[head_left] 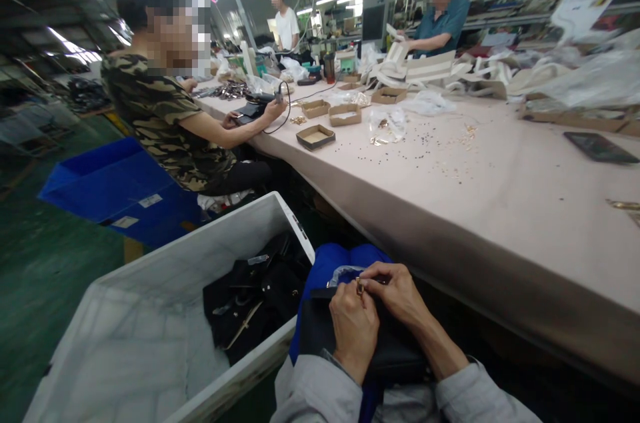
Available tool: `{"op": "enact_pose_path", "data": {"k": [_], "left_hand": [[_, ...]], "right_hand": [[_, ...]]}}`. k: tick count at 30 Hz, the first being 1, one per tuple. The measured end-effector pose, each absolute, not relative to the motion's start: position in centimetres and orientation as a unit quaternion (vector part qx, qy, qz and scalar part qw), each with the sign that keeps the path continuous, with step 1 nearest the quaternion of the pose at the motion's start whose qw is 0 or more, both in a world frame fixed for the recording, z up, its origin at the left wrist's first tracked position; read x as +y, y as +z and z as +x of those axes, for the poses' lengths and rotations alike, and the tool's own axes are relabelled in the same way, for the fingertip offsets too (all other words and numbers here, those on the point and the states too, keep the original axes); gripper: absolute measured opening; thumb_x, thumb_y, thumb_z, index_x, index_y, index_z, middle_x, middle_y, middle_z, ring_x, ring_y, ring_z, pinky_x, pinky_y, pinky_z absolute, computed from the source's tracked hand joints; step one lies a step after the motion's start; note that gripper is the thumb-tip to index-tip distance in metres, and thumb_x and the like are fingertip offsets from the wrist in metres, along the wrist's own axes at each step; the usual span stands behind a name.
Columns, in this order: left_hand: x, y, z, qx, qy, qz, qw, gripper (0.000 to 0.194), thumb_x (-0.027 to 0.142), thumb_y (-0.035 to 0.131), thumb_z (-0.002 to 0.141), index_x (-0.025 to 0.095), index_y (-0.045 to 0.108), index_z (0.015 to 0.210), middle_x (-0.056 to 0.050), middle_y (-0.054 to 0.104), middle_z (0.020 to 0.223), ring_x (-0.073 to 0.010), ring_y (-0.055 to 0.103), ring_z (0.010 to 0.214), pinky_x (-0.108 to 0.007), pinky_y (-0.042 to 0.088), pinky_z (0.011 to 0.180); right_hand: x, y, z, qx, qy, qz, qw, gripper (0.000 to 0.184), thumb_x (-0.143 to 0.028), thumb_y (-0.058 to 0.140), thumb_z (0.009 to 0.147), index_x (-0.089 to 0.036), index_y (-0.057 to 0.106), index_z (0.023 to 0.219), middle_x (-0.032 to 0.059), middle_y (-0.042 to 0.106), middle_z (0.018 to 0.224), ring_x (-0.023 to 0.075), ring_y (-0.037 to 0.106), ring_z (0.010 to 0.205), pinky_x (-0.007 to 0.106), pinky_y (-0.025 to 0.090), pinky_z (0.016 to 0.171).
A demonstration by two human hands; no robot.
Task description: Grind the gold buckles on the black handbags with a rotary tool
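Left hand and right hand pinch a gold fitting; the black bag rests on the lap, presumably freeing both.

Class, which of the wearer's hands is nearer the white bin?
Left. The left hand is just right of the white bin; the right hand is farther right.

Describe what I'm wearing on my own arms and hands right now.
Both forearms have light grey, long, loose sleeves, creased and bunched below the wrists. The left hand and right hand are bare, with no gloves. Something dark shows at the left cuff, too unclear to name.
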State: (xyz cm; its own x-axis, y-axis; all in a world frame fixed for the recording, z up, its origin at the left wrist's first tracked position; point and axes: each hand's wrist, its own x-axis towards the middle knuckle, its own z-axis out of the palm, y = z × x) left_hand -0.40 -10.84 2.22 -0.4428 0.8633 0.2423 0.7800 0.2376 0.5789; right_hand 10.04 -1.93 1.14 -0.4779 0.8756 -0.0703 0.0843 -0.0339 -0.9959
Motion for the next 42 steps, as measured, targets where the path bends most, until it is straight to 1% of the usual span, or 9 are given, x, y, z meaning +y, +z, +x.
{"op": "enact_pose_path", "data": {"k": [3,8,11,15,19,27,31,36,42], "left_hand": [[-11.1,2.7,-1.1,0.765,0.364,0.52,0.113,0.026,0.008,0.051,0.091,0.016,0.076,0.089,-0.012,0.075,0.082,-0.0261,0.073,0.08,-0.036,0.054,0.074],[-11.1,3.0,-3.7,0.697,0.45,0.392,0.396,0.026,0.016,0.055,0.089,0.014,0.08,0.084,-0.006,0.071,0.06,-0.0172,0.067,0.051,-0.027,0.053,0.054],[-10.8,2.5,-4.7,0.668,0.476,0.332,0.464,0.02,0.019,0.063,0.083,0.009,0.08,0.085,-0.005,0.068,0.052,-0.0141,0.062,0.042,-0.024,0.051,0.046],[-10.7,1.8,-4.8,0.659,0.493,0.319,0.47,0.014,0.017,0.068,0.077,0.009,0.077,0.079,-0.003,0.065,0.047,-0.0116,0.057,0.037,-0.02,0.046,0.041],[-10.6,1.7,-4.7,0.65,0.5,0.321,0.474,0.015,0.017,0.07,0.075,0.008,0.078,0.083,-0.002,0.064,0.046,-0.0112,0.056,0.037,-0.019,0.045,0.04],[-10.2,2.0,-4.4,0.666,0.511,0.273,0.469,0.01,0.008,0.064,0.067,0.009,0.073,0.07,0.0,0.06,0.041,-0.01,0.05,0.033,-0.019,0.041,0.036],[-10.3,1.7,-4.2,0.665,0.519,0.26,0.47,0.005,0.01,0.069,0.066,0.01,0.073,0.07,0.0,0.06,0.041,-0.0097,0.049,0.033,-0.019,0.04,0.035],[-10.2,1.4,-4.1,0.66,0.524,0.257,0.472,0.008,0.013,0.067,0.065,0.01,0.072,0.071,-0.001,0.061,0.042,-0.0096,0.05,0.033,-0.019,0.041,0.036],[-10.9,2.1,-4.7,0.669,0.501,0.285,0.469,0.013,0.023,0.073,0.073,0.011,0.072,0.072,0.0,0.058,0.042,-0.0107,0.05,0.035,-0.02,0.04,0.038]], "right_hand": [[-1.9,1.2,9.9,-0.617,0.596,-0.392,0.332,0.016,-0.034,0.081,0.077,-0.018,0.082,0.079,0.0085,0.079,0.085,0.0255,0.072,0.083,0.036,0.054,0.081],[-1.9,0.9,9.8,-0.623,0.589,-0.396,0.33,0.018,-0.036,0.082,0.075,-0.019,0.083,0.079,0.0085,0.078,0.084,0.0258,0.071,0.084,0.037,0.054,0.081],[-2.0,0.7,9.7,-0.627,0.586,-0.396,0.327,0.018,-0.036,0.082,0.074,-0.019,0.083,0.079,0.0082,0.078,0.084,0.0257,0.071,0.084,0.037,0.053,0.081],[-2.1,0.4,9.7,-0.631,0.579,-0.402,0.324,0.019,-0.037,0.082,0.074,-0.019,0.083,0.079,0.0082,0.079,0.083,0.026,0.071,0.083,0.038,0.054,0.081],[-2.1,0.3,9.8,-0.636,0.569,-0.409,0.322,0.018,-0.036,0.082,0.074,-0.019,0.083,0.08,0.0082,0.079,0.083,0.0256,0.071,0.082,0.037,0.054,0.082],[-2.3,0.8,9.5,-0.646,0.565,-0.405,0.315,0.017,-0.036,0.08,0.075,-0.019,0.082,0.077,0.0071,0.079,0.082,0.0248,0.07,0.079,0.036,0.052,0.08],[-2.3,1.0,9.5,-0.648,0.567,-0.403,0.311,0.017,-0.036,0.081,0.074,-0.019,0.082,0.075,0.0067,0.078,0.079,0.0246,0.07,0.077,0.036,0.052,0.078],[-2.5,0.8,9.6,-0.636,0.574,-0.408,0.315,0.012,-0.032,0.08,0.073,-0.02,0.081,0.075,0.0065,0.078,0.081,0.0245,0.069,0.079,0.037,0.051,0.081],[-2.5,2.2,9.2,-0.619,0.58,-0.417,0.326,0.006,-0.026,0.076,0.069,-0.021,0.08,0.07,0.006,0.077,0.078,0.0244,0.068,0.078,0.037,0.051,0.081]]}}
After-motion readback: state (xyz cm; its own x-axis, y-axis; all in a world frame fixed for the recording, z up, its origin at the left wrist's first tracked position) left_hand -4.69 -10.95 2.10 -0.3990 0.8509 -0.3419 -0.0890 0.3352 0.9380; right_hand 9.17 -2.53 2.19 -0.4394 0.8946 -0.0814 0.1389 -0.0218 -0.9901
